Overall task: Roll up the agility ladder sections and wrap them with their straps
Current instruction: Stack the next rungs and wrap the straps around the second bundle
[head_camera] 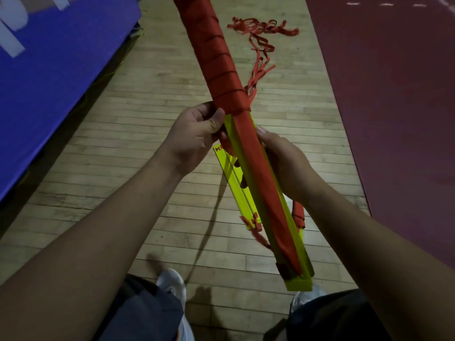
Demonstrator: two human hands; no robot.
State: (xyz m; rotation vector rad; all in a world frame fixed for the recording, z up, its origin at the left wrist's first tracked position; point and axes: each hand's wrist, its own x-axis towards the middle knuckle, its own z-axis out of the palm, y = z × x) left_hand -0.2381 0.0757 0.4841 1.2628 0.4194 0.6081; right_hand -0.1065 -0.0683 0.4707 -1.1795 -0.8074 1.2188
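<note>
Ladder bundle [248,153], yellow rungs stacked with red strap wound round the upper part, is held in the air over the floor [138,148], slanting from top centre down to lower right. Upper part is covered by spiral strap turns [221,62]; lower part shows a flat red strap run lengthwise between yellow edges. Left hand [194,136] is closed on the bundle just below the last turn, thumb pressed on the yellow edge. Right hand [285,163] is wrapped round the bundle from the right side, fingers [262,132] curled over it. Loose strap [261,45] lies tangled on the floor beyond, trailing toward the bundle. More yellow rungs [236,188] lie flat on the floor under the bundle. Blue mat [49,57] is seen at left, dark red floor zone [394,94] at right. White shoes [172,281] are seen at bottom.
</note>
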